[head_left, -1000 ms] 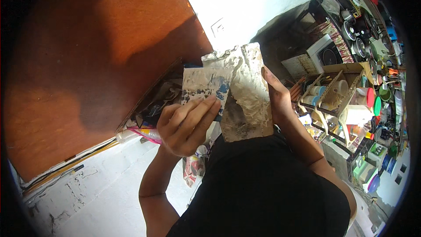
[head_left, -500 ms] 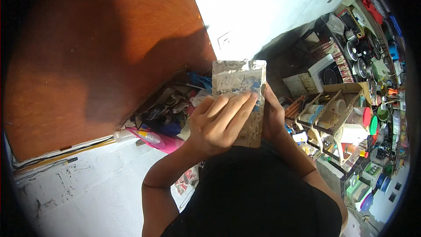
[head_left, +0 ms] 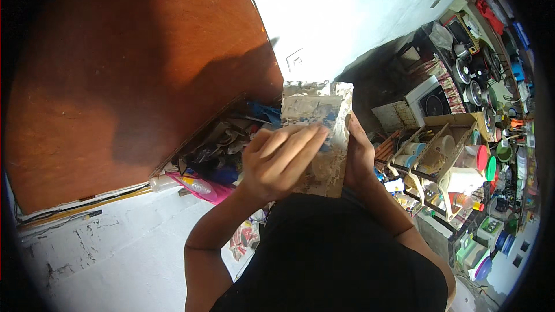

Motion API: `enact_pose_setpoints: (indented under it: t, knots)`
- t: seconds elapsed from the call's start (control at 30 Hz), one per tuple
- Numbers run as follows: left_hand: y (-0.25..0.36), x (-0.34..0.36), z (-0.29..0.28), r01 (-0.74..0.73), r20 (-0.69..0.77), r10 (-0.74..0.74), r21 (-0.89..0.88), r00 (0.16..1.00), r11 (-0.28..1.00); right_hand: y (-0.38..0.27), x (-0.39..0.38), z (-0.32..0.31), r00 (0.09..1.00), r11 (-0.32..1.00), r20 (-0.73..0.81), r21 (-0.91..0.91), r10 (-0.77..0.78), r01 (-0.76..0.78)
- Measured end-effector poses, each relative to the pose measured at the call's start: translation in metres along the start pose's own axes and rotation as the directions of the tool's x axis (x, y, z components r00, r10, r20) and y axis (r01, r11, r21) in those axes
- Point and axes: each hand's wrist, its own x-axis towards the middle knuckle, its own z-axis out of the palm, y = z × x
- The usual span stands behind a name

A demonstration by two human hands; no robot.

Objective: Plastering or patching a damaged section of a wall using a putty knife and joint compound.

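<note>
A rectangular board [head_left: 324,173], its face smeared with dried greyish-brown plaster and blue patches, is held upright in front of my chest. My right hand [head_left: 361,153] wraps its right edge, with most fingers hidden behind it. Over the face lies my left hand [head_left: 277,162], fingers stretched out side by side, their tips touching the surface near the blue patches. The left thumb is hidden, and nothing shows in that hand. Bright light falls along the board's right side.
Left stands a large reddish-brown panel [head_left: 87,81]; beneath it lies a heap with a pink bag [head_left: 205,190]. A white wall [head_left: 341,17] rises ahead. On the right are a rack with lidded jars [head_left: 445,164], a stove [head_left: 430,101] and hanging pots [head_left: 474,89].
My left hand has slid slightly left and down across the board's face, fingers still on it. The board has lowered a little, with my right hand still gripping its edge.
</note>
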Motion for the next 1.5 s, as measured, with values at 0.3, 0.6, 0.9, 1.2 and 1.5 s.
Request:
enact_pose_setpoints:
  t: [0.3, 0.6, 0.9, 1.2, 1.5]
  knots:
    - [-0.014, -0.004, -0.013, -0.071, 0.073, 0.063, 0.118, 0.995, 0.991, -0.001, 0.002, -0.005, 1.000, 1.000, 0.009, -0.025, 0.013, -0.012]
    - [-0.018, -0.008, -0.001, -0.057, 0.055, 0.050, 0.139, 0.997, 0.989, -0.005, 0.000, 0.001, 0.999, 0.999, 0.035, -0.042, -0.032, 0.033]
    - [-0.019, -0.016, 0.001, -0.069, 0.018, 0.067, 0.187, 0.998, 0.980, -0.003, 0.001, -0.002, 0.993, 0.998, 0.111, -0.043, -0.050, 0.055]
    - [-0.029, -0.020, 0.012, -0.075, -0.085, 0.092, 0.185, 0.992, 0.980, -0.006, 0.006, -0.004, 0.991, 0.999, 0.127, -0.009, -0.049, 0.051]
    - [-0.025, -0.017, -0.007, -0.100, -0.022, 0.107, 0.198, 0.994, 0.975, -0.009, 0.002, -0.002, 0.993, 0.998, 0.103, 0.001, -0.058, 0.058]
